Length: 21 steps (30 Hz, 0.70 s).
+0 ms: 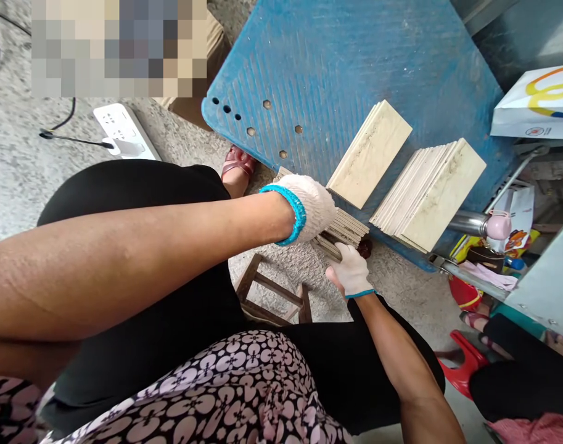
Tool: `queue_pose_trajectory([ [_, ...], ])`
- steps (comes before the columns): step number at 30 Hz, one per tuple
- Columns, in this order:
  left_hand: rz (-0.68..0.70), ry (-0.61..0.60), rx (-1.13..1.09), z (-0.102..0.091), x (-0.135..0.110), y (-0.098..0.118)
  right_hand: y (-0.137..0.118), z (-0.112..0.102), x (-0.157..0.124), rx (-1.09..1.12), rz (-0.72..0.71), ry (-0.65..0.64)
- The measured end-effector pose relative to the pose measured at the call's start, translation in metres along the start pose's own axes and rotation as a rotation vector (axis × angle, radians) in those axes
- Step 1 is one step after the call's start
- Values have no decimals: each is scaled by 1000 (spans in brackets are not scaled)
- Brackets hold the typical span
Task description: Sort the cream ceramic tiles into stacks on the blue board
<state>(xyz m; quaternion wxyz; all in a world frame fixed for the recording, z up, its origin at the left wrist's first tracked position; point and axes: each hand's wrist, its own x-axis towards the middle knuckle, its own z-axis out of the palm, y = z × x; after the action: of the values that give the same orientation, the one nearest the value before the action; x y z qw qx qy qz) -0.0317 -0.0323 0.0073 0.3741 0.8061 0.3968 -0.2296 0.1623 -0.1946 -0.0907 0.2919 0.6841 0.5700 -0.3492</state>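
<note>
My left hand (309, 206), in a fluffy white mitt with a turquoise cuff, lies over the near end of a stack of thin cream tiles (342, 229). My right hand (350, 269), in a white knit glove, grips the lower edge of that stack. A small dark brown object (365, 248) shows just beyond this glove; its kind is unclear. Two more stacks of cream tiles (369, 154) (431, 194) lie flat on a blue ribbed plastic board (309, 61), apart from my hands. The left mitt hides part of the held stack.
The board's corner has a row of holes, with a sandalled foot (238, 166) beyond it. A wooden stool (272, 293) stands below my hands. To the right are a metal pipe (468, 222), a red plastic stool (464, 364) and a white paper bag (538, 105). A white power strip (119, 129) lies on the concrete floor.
</note>
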Motion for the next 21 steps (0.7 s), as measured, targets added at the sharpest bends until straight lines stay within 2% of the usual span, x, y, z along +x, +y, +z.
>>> queue_pose_trajectory([
  [3, 119, -100, 161, -11, -10, 4, -2, 3, 2, -9, -21, 16],
  [9, 103, -102, 165, -15, -14, 10, -5, 5, 7, -29, -42, -2],
  [14, 119, -150, 170, -7, -5, 12, -10, -5, 1, -96, -19, 9],
  [19, 117, -174, 176, -2, 11, 14, -11, -12, -10, -138, -71, 47],
  [21, 79, -163, 108, -2, 17, 15, -11, -15, -13, -134, -87, 68],
])
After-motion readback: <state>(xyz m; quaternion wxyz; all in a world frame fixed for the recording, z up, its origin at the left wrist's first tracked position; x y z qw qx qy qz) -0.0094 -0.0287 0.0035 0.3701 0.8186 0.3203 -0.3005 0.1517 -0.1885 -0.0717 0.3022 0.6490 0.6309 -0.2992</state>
